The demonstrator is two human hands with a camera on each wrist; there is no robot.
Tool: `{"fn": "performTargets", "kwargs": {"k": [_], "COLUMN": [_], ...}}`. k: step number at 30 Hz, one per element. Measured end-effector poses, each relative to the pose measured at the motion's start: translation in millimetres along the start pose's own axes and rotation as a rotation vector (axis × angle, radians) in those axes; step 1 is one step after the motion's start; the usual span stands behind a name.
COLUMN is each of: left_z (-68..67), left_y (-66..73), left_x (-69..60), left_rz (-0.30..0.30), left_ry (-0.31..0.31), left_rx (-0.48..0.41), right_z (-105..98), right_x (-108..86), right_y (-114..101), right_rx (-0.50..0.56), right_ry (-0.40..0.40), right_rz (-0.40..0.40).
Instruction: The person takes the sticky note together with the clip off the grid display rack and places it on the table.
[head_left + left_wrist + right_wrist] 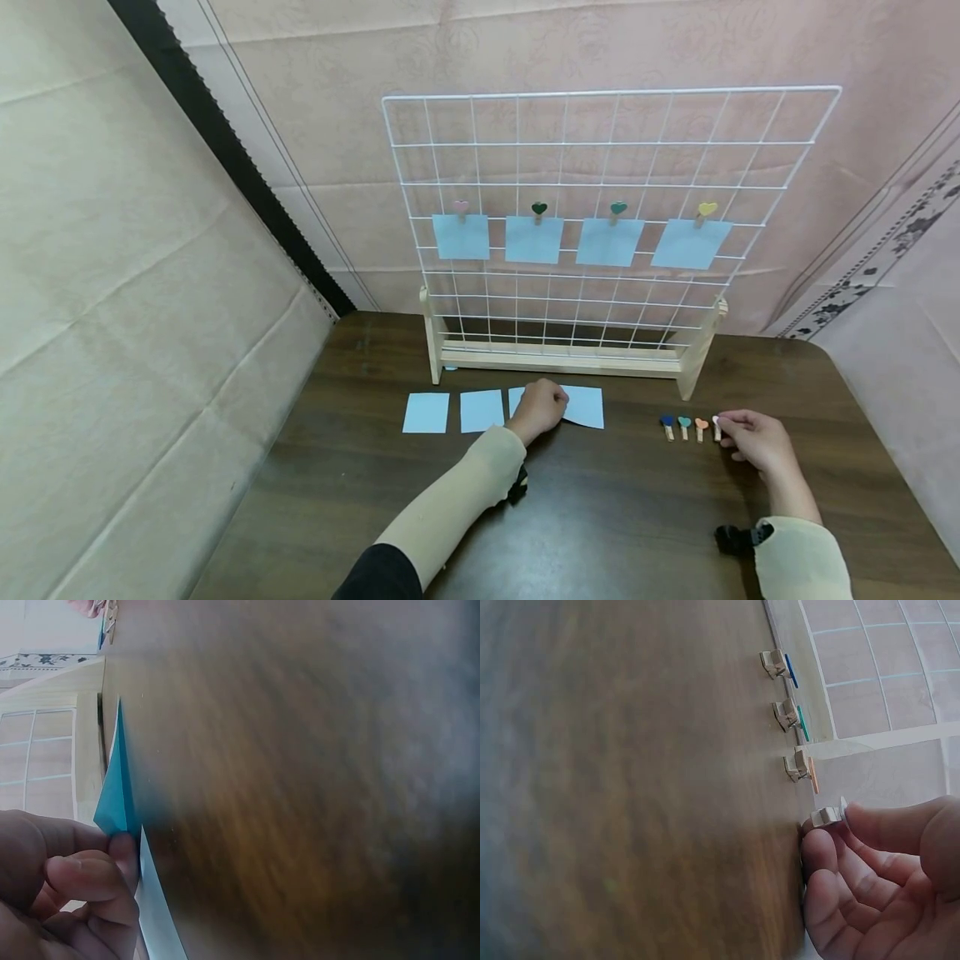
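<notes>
4 light-blue square paper sheets point(461, 237) hang by heart-topped wooden clips point(707, 209) on the white wire grid point(611, 92); from my remote seat I judge this half done. 4 sheets remain near the brown wooden worktop point(300, 500)'s far edge: my left hand point(542, 407) pinches the rightmost sheet point(585, 407), partly raised, with 3 to its left. Toward the right edge, my right hand point(757, 442) pinches a white-heart clip point(826, 817), beside 3 blue, teal and orange clips point(685, 427).

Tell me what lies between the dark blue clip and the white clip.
The teal clip, then the orange clip. The head and right wrist views both show them.
</notes>
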State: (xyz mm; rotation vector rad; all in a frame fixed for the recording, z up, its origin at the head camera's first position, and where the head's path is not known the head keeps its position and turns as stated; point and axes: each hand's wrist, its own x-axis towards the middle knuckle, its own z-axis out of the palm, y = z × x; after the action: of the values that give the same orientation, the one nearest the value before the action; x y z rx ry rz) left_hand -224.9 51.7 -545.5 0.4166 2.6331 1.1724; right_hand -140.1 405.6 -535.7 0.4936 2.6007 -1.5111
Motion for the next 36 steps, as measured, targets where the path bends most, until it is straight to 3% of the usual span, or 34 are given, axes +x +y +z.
{"fn": "performTargets", "kwargs": {"k": [12, 24, 33, 36], "left_z": [-2.1, -5.7, -6.8, -8.5], "left_y": [1.6, 5.3, 7.2, 6.8], "left_x": [2.3, -4.4, -8.6, -9.9], "left_rz": [-0.003, -0.040, -0.034, -0.010], "left_ry": [-0.030, -0.032, -0.024, -0.016], "left_rx": [0.040, 0.089, 0.065, 0.038], "right_z": [-1, -2, 0, 0], "right_x": [2.9, 5.1, 1.1, -2.4], "right_y": [4, 3, 0, -2], "right_rx": [-0.020, -0.094, -0.098, -0.146], "right_ry": [-0.023, -0.045, -0.031, -0.006], "right_rz": [0.004, -0.001, 0.012, 0.000]}}
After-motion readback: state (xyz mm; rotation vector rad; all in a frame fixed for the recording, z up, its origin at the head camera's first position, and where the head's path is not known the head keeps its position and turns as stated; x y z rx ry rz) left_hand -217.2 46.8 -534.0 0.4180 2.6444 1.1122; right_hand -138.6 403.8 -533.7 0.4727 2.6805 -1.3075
